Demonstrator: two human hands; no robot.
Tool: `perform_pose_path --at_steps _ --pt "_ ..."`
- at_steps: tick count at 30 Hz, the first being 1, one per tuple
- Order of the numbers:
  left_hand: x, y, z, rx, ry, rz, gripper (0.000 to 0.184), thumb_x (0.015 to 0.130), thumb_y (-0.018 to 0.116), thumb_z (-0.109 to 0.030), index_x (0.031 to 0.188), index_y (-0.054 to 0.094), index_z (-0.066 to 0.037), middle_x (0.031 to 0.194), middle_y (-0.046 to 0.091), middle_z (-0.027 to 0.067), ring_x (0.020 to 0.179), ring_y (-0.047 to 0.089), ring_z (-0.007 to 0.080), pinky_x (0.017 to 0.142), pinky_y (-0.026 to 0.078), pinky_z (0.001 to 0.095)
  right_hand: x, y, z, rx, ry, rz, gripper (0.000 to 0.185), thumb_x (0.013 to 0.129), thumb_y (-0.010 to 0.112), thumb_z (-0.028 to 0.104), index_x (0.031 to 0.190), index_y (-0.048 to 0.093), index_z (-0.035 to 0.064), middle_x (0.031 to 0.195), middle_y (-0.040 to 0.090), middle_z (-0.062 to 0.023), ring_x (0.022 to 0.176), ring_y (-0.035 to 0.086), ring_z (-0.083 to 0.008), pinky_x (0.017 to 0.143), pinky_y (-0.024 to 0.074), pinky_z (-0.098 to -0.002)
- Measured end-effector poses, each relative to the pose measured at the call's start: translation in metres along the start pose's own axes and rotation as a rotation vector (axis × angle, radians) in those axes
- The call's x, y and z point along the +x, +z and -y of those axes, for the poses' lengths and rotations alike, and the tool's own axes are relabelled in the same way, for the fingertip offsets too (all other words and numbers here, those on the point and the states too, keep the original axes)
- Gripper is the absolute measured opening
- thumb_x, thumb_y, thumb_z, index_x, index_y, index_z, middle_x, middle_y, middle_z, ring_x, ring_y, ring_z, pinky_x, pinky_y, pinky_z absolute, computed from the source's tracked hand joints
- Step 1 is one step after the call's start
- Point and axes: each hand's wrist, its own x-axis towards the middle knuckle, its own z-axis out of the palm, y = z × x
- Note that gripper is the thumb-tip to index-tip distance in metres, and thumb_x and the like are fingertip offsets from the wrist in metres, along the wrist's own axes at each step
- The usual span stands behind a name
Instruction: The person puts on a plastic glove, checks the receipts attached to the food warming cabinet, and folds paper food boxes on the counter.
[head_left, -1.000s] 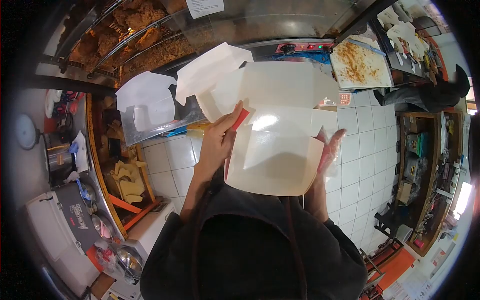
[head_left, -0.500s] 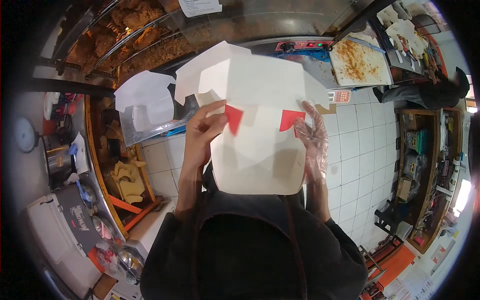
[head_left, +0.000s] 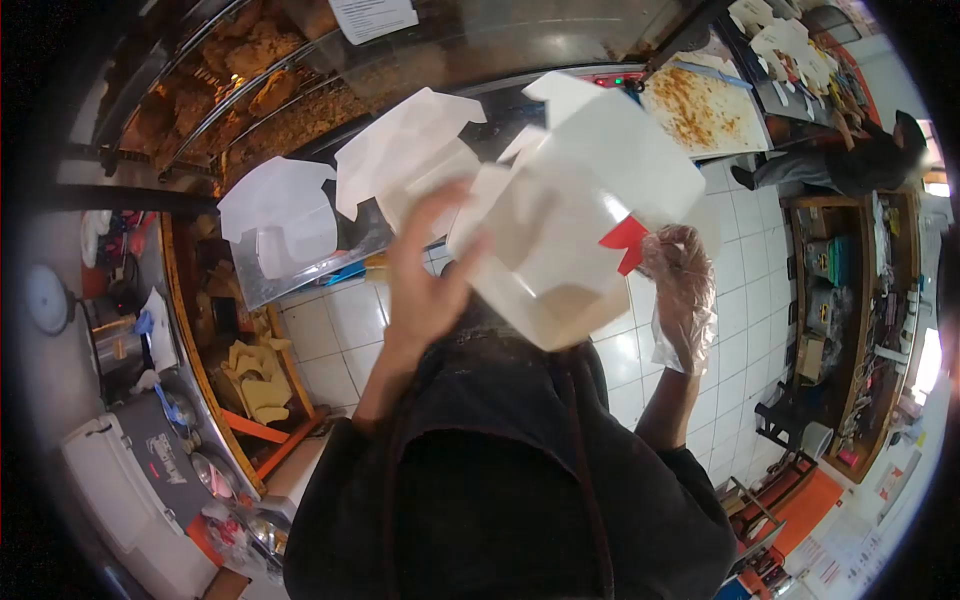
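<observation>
A white paper takeaway box (head_left: 575,210), its lid flap up and a red tab showing on the right side, hangs tilted before my chest. My right hand (head_left: 683,290), in a clear plastic glove, is closed on the box's right edge by the red tab. Beside the left wall is my bare left hand (head_left: 428,280), its fingers apart and blurred by motion; whether they touch the box is unclear. Behind it, two more white boxes with raised flaps stand on the metal counter: one nearer the middle (head_left: 405,150), one further left (head_left: 285,210).
A heated cabinet of fried chicken (head_left: 250,60) runs along the back left. A crumb-covered white board (head_left: 705,110) lies at the back right. Another person (head_left: 860,160) stands at far right. Wooden shelves (head_left: 850,320) line the right; a wooden rack (head_left: 235,340) is at left.
The box has turned and tilted, swinging to the right so its inside shows. My left hand has come off the left red tab; my right hand moved right, still holding the edge.
</observation>
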Motion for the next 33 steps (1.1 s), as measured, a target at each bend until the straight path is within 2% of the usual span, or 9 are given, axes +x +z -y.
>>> perform_pose_path --at_steps 5,9,14,19,21,23,25,29,33 --pt "-0.014 0.039 -0.045 0.097 0.158 0.581 0.044 0.085 0.082 -0.021 0.122 0.065 -0.005 0.131 0.066 0.0146 0.118 0.065 0.0337 0.104 0.049 0.0447 -0.012 0.013 -0.001 0.062 -0.078 -0.192 0.025 0.100 0.071 0.019 0.109 0.058 -0.0013 0.101 0.068 -0.0123 0.095 0.064 -0.0178 0.089 0.0539 -0.0356" --pt "-0.019 0.047 -0.020 0.058 0.287 0.588 0.025 0.091 0.075 -0.016 0.114 0.069 -0.006 0.112 0.073 0.0110 0.099 0.072 0.0318 0.088 0.057 0.0422 -0.021 0.015 0.006 0.102 -0.052 -0.236 0.024 0.099 0.071 0.016 0.112 0.060 -0.0017 0.103 0.068 -0.0126 0.098 0.064 -0.0178 0.092 0.0536 -0.0353" --pt "-0.010 0.033 -0.037 -0.120 -0.134 0.604 0.014 0.097 0.069 -0.014 0.104 0.068 -0.002 0.086 0.072 0.0156 0.075 0.072 0.0319 0.067 0.056 0.0347 -0.034 0.005 -0.007 0.108 0.013 -0.106 0.025 0.097 0.071 0.008 0.118 0.062 -0.0017 0.112 0.068 -0.0112 0.106 0.064 -0.0183 0.096 0.0512 -0.0346" --pt "-0.017 0.037 -0.020 -0.222 -0.352 0.628 0.017 0.099 0.066 -0.014 0.107 0.069 0.000 0.088 0.072 0.0176 0.075 0.071 0.0250 0.069 0.054 0.0328 -0.047 -0.010 -0.032 0.530 0.060 0.040 0.026 0.091 0.074 0.004 0.116 0.066 0.0000 0.124 0.066 -0.0134 0.115 0.064 -0.0252 0.097 0.0520 -0.0356" --pt "-0.022 0.041 -0.023 -0.357 -0.390 0.712 0.020 0.102 0.062 -0.016 0.107 0.069 0.001 0.088 0.072 0.0183 0.075 0.070 0.0223 0.071 0.053 0.0325 -0.049 0.018 0.006 -0.479 -0.215 0.118 0.021 0.088 0.076 0.003 0.109 0.071 0.0024 0.132 0.064 -0.0147 0.118 0.064 -0.0289 0.095 0.0541 -0.0360" --pt "-0.026 0.044 -0.022 -0.347 -0.459 0.736 0.022 0.103 0.061 -0.018 0.107 0.069 0.002 0.087 0.071 0.0180 0.075 0.069 0.0208 0.072 0.052 0.0323 -0.049 0.025 -0.003 -0.285 -0.163 0.083 0.020 0.084 0.079 0.002 0.104 0.074 0.0035 0.139 0.061 -0.0152 0.118 0.065 -0.0282 0.092 0.0557 -0.0360" --pt "-0.031 0.044 -0.016 -0.335 -0.533 0.752 0.024 0.103 0.059 -0.020 0.107 0.069 0.002 0.086 0.071 0.0177 0.075 0.068 0.0192 0.072 0.052 0.0321 -0.054 0.028 0.006 -0.415 -0.065 0.105 0.020 0.089 0.077 0.007 0.107 0.071 0.0013 0.111 0.069 -0.0088 0.098 0.067 -0.0201 0.085 0.0529 -0.0325" --pt "-0.030 0.044 -0.006 -0.402 -0.591 0.839 0.026 0.104 0.057 -0.020 0.106 0.069 0.003 0.087 0.071 0.0143 0.077 0.066 0.0169 0.072 0.051 0.0304 -0.059 0.036 0.003 -0.164 0.079 -0.020 0.024 0.088 0.078 0.007 0.111 0.071 0.0027 0.108 0.070 -0.0069 0.098 0.066 -0.0176 0.085 0.0524 -0.0308" --pt "-0.030 0.045 0.004 -0.447 -0.557 0.877 0.024 0.102 0.056 -0.017 0.108 0.069 0.003 0.088 0.071 0.0125 0.079 0.066 0.0160 0.074 0.051 0.0298 -0.058 0.030 -0.012 -0.370 -0.089 -0.045 0.030 0.089 0.078 0.007 0.117 0.069 0.0037 0.110 0.071 -0.0079 0.098 0.065 -0.0154 0.085 0.0533 -0.0300"
